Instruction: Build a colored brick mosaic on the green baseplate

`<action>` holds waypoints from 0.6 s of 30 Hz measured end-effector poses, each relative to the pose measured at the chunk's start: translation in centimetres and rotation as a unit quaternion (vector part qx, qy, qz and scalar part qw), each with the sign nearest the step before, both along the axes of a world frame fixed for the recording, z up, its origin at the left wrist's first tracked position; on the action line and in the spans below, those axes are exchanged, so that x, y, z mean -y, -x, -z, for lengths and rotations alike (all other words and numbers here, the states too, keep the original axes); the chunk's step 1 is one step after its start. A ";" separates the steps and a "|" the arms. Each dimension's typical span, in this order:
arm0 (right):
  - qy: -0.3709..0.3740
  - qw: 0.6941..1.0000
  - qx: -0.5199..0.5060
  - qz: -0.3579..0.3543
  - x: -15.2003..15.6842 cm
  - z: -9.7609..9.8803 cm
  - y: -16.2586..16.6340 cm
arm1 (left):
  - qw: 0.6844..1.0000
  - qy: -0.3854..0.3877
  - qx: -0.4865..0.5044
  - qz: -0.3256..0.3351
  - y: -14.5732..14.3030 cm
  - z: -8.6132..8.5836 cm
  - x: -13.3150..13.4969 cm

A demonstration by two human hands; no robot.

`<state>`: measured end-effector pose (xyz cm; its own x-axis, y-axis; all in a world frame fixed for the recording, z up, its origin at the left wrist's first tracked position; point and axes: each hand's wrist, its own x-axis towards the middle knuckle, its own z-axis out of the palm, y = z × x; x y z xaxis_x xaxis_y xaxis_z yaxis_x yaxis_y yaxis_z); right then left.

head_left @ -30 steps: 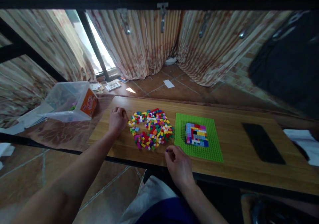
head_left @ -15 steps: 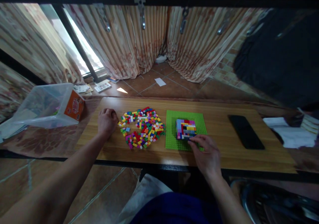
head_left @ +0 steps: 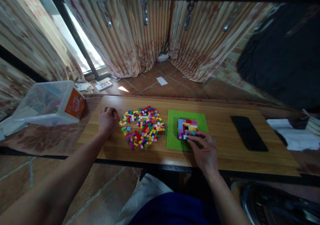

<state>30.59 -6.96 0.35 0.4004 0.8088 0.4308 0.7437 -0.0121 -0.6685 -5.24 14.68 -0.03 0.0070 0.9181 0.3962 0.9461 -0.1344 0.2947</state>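
**Right fingertips working at the near wall of the brick square**

The person's right hand [head_left: 207, 152] is reaching over the green studded baseplate [head_left: 172, 142], its thumb and fingertips bunching close together at the near right part of the squarish multicoloured brick build [head_left: 183, 127]. Whether those fingers are pinching a small brick is too fine to tell, as is whether they are pressing or merely touching. The build is sitting on the baseplate, its walls enclosing a small dark gap in the middle.

The left hand [head_left: 108, 119] is resting on the wooden tabletop [head_left: 217, 163] with its fingers curling inward, just beside the left edge of the loose brick pile [head_left: 153, 127]; what it may be holding is staying hidden from view.

For clean work here, the right fingertips should probably be lining up studs before bearing down, pushing straight and evenly so that neighbouring bricks are not tilting or popping loose. The baseplate looks to be lying without a hand steadying it, so sideways force could be sliding it; downward pressure seems safer. Keeping the wrist low and outside the walls would likely be leaving the seams visible.
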 end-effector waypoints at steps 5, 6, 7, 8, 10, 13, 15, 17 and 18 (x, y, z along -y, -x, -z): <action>-0.002 1.000 -0.024 -0.006 -0.3 0.1 -0.2 | 1.000 0.001 -0.009 0.001 0.0 -0.1 0.1; -0.001 1.000 -0.029 -0.008 -0.3 0.1 -0.3 | 1.000 0.001 -0.009 0.001 0.0 0.0 0.1; 0.000 0.999 -0.034 -0.010 -0.4 0.1 -0.4 | 1.000 0.002 -0.008 0.000 0.0 0.0 0.1; 0.002 0.999 -0.039 -0.012 -0.4 0.0 -0.5 | 1.000 0.003 -0.006 -0.001 0.0 0.0 0.1; 0.007 0.999 -0.042 -0.015 -0.5 -0.1 -0.6 | 1.000 0.007 0.001 -0.003 0.0 0.0 0.1; 0.011 0.999 -0.027 -0.018 -0.5 -0.2 -0.7 | 1.000 0.007 0.004 -0.002 0.0 0.1 0.0; 0.005 1.000 -0.002 -0.020 -0.6 -0.2 -0.8 | 1.000 0.004 0.001 -0.001 0.1 0.2 0.0; 0.000 0.999 0.028 -0.027 -0.6 -0.2 -0.8 | 1.000 0.003 0.001 0.001 0.1 0.2 0.0; -0.002 0.999 0.042 -0.031 -0.6 -0.2 -0.8 | 1.000 0.003 0.003 0.002 0.1 0.3 0.0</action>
<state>31.38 -6.34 0.55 0.3126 0.8291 0.4635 0.7963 0.0373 -0.6038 -5.33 14.67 -0.30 0.0088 0.9203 0.3912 0.9440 -0.1367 0.3004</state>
